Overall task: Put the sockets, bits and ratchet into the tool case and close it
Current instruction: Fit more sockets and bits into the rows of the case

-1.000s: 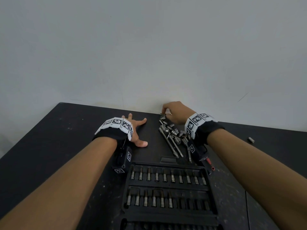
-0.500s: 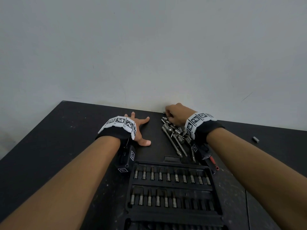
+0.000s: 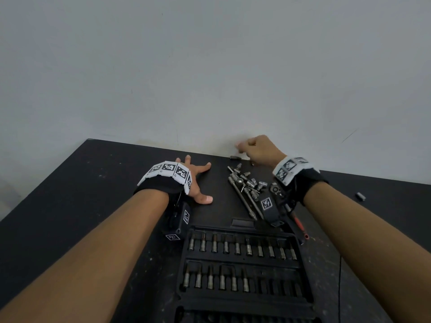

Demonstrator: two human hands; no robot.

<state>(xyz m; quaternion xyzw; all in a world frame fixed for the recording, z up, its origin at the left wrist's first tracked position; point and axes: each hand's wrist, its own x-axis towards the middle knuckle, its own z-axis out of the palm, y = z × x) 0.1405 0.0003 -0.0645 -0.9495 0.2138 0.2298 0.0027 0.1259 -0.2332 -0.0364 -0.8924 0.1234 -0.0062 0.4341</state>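
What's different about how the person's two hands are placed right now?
The left hand lies flat with fingers spread on the black lid of the open tool case; the right hand is raised above the table, fingers curled. The left is away from the loose metal sockets and bits; the right hovers beyond that pile. Both wear black wristbands with white markers.

Black table (image 3: 70, 194), black case (image 3: 242, 297), silver bits (image 3: 236, 248), pale grey wall (image 3: 210, 66), black-and-white checked wristbands (image 3: 169, 171).

wall (image 3: 210, 66): plain pale grey, faint scuffs | table (image 3: 70, 194): black, speckled, set against wall
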